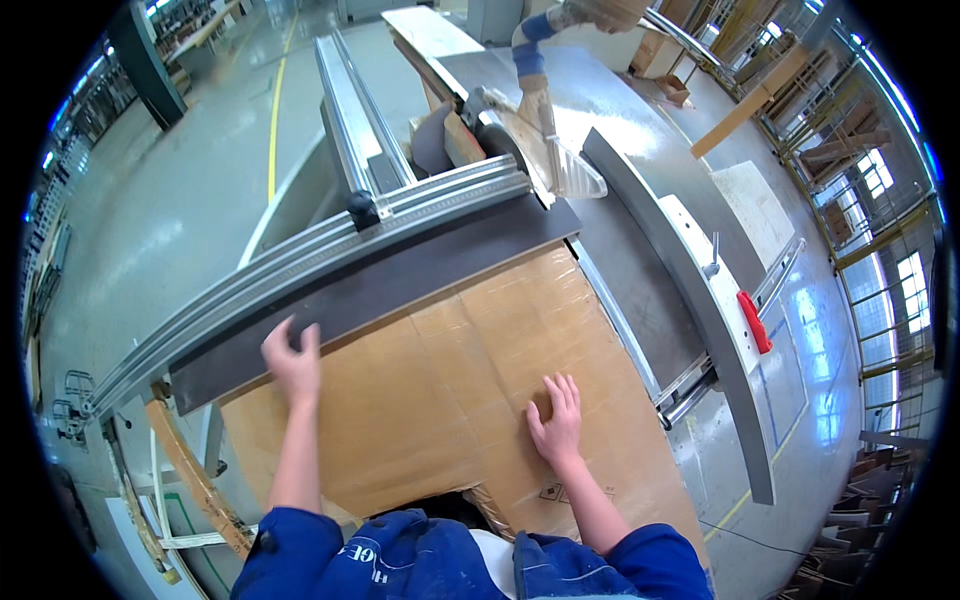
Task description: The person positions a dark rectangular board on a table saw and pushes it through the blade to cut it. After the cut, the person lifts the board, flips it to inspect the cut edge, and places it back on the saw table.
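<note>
My left hand (pixel 292 368) is over the near edge of the dark board (pixel 400 285), thumb and fingertips spread apart in a C with nothing seen between them; I cannot tell whether it presses on the surface. My right hand (pixel 556 425) is over the cardboard (pixel 400 400), fingers loosely together, thumb standing out a little, gripping nothing that I can see. The board lies slantwise along the metal fence (pixel 300 255), its long near edge bordering the cardboard (a wide brown stretch of which separates my hands). Its far right end comes just beside the clear guard (pixel 578 178). On my right, the cardboard's edge runs along a metal rail (pixel 612 318), and beyond that stands a long grey strip (pixel 665 245) near a red handle (pixel 754 322). Past the fence on my left, glossy floor (pixel 215 165) stretches away, crossed by a yellow line (pixel 275 130)
</note>
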Demonstrator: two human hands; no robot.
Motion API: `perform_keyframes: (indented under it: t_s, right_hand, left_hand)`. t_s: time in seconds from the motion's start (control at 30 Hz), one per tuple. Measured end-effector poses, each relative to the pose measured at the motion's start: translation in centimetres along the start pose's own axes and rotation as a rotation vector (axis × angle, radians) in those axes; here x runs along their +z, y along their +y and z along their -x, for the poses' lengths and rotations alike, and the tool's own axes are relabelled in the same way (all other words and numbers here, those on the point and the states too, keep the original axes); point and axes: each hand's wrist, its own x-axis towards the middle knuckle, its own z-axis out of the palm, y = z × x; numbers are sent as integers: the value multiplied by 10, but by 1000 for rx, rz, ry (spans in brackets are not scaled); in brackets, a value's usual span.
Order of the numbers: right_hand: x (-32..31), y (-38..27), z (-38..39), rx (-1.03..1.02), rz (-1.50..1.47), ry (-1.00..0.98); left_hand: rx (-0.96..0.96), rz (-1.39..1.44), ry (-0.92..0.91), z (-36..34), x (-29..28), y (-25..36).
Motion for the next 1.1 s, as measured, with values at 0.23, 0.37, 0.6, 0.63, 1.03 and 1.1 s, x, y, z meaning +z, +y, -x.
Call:
perform_keyframes:
  t_s: [0.23,0.37,0.6,0.63,1.03,1.1]
  right_hand:
    - [-22,-26,112,144,-118,76]
    - [-14,-59,158,141,-199,121]
    - [-9,-76,175,145,-289,160]
    - [-12,-82,173,217,-368,147]
    - [53,-176,67,1329,-1694,-705]
    - [58,-189,63,1370,-1775,-601]
  left_hand:
    - [-1039,227,298,-32,-147,-246]
    - [-1295,900,88,-60,-171,-336]
    - [-1066,1352,522,8,-211,-254]
    - [-1058,1300,557,19,-235,-237]
    - [-859,920,889,107,-549,-230]
    - [-952,804,986,114,-553,-208]
